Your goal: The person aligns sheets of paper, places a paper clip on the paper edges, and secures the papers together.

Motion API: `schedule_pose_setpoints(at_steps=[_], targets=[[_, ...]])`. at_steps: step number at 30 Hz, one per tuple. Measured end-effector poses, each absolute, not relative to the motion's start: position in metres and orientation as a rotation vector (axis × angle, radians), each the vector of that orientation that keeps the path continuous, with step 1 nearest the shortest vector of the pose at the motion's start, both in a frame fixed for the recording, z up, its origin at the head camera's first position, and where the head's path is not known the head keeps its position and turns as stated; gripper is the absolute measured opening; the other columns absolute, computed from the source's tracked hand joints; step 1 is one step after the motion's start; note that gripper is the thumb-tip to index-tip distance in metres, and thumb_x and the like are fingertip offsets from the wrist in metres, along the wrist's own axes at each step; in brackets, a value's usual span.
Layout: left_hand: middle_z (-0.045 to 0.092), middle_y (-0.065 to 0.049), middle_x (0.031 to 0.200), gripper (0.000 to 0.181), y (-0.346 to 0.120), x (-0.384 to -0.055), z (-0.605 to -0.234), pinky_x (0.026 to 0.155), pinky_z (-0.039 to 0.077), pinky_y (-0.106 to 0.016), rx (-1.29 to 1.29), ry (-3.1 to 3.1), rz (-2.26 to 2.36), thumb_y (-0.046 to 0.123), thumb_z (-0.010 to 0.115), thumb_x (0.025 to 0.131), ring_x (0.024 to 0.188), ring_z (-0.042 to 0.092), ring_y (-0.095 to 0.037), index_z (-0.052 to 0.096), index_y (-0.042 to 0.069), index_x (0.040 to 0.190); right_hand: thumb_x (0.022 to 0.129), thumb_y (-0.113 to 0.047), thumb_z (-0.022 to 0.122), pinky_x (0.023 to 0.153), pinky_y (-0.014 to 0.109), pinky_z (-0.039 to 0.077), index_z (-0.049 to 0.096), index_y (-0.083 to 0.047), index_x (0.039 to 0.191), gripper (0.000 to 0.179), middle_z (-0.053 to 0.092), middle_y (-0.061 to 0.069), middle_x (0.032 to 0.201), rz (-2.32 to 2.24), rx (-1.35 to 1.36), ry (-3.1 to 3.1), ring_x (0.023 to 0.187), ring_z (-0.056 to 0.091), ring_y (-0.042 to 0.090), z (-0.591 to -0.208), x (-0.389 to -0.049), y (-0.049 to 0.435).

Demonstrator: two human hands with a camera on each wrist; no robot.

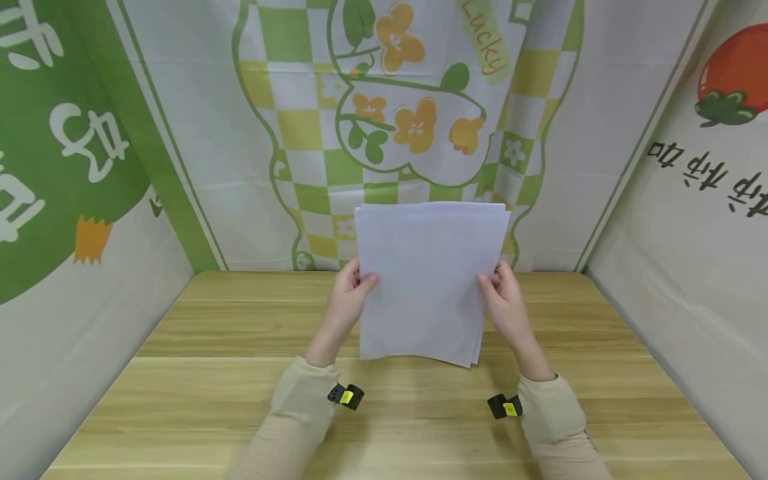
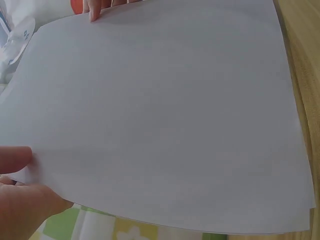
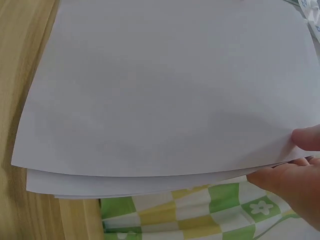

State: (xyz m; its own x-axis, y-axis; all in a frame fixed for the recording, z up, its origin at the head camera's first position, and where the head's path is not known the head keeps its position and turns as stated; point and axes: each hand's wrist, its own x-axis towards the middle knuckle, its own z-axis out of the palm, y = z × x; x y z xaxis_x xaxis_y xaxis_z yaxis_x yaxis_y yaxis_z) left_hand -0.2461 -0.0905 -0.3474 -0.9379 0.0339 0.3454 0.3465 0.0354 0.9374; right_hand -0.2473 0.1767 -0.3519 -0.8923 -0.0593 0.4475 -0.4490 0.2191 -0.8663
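A small stack of blank white paper sheets (image 1: pixel 427 280) is held up between both hands, tilted over the wooden table. My left hand (image 1: pixel 351 293) pinches its left edge, thumb on the front face and fingers behind. At the opposite edge my right hand (image 1: pixel 507 300) grips it the same way. In the right wrist view the sheets (image 3: pixel 150 100) are slightly out of line, with lower ones showing past the top one. The left wrist view shows the thumb (image 2: pixel 15 159) lying on the front sheet (image 2: pixel 165 115).
The wooden table (image 1: pixel 210 373) runs up to a back curtain (image 1: pixel 300 140) with green and yellow checks and flowers. Printed cloth walls stand at the left (image 1: pixel 72 167) and right (image 1: pixel 678 227). Each wrist wears a black strap camera (image 1: pixel 348 397).
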Motion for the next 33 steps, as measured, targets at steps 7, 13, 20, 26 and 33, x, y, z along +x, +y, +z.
schedule_pose_setpoints(at_steps=[7,13,20,26,33], targets=[[0.059,-0.023,0.121,0.035,-0.091,-0.245,-0.347,0.089,0.047,-0.028,-0.422,-2.052,-2.005,-0.003,0.049,0.094,0.103,0.06,-0.021,0.05,-0.003,0.129,0.1,-0.003,0.042,0.084,0.011,0.046,0.035,0.01,0.134,0.037,0.052,0.032,0.123,1.758,0.535,-2.14,0.101,0.054,-0.002,-0.353,-0.248,0.177],[0.059,-0.024,0.121,0.036,-0.092,-0.244,-0.347,0.088,0.048,-0.029,-0.433,-2.026,-2.031,-0.004,0.049,0.093,0.102,0.06,-0.021,0.049,-0.003,0.13,0.099,-0.001,0.041,0.086,0.011,0.045,0.035,0.012,0.132,0.036,0.051,0.033,0.124,1.768,0.538,-2.134,0.102,0.054,-0.002,-0.354,-0.249,0.176],[0.058,-0.021,0.124,0.038,-0.093,-0.245,-0.348,0.09,0.047,-0.027,-0.466,-2.008,-2.038,-0.005,0.048,0.093,0.107,0.058,-0.023,0.049,-0.001,0.131,0.099,-0.002,0.041,0.089,0.011,0.045,0.034,0.011,0.133,0.036,0.049,0.031,0.126,1.772,0.565,-2.13,0.104,0.054,-0.001,-0.355,-0.249,0.177],[0.059,-0.022,0.122,0.036,-0.095,-0.245,-0.351,0.089,0.048,-0.029,-0.454,-2.029,-2.041,-0.004,0.049,0.093,0.105,0.059,-0.023,0.05,-0.002,0.129,0.099,-0.001,0.041,0.087,0.011,0.045,0.034,0.013,0.132,0.037,0.05,0.034,0.124,1.779,0.577,-2.129,0.101,0.055,-0.003,-0.36,-0.251,0.177],[0.058,-0.023,0.122,0.039,-0.096,-0.246,-0.356,0.092,0.047,-0.035,-0.417,-2.045,-2.045,-0.002,0.052,0.093,0.108,0.058,-0.029,0.048,-0.002,0.132,0.099,-0.001,0.042,0.087,0.01,0.044,0.033,0.012,0.134,0.038,0.049,0.032,0.124,1.794,0.576,-2.13,0.102,0.054,-0.003,-0.364,-0.252,0.177]])
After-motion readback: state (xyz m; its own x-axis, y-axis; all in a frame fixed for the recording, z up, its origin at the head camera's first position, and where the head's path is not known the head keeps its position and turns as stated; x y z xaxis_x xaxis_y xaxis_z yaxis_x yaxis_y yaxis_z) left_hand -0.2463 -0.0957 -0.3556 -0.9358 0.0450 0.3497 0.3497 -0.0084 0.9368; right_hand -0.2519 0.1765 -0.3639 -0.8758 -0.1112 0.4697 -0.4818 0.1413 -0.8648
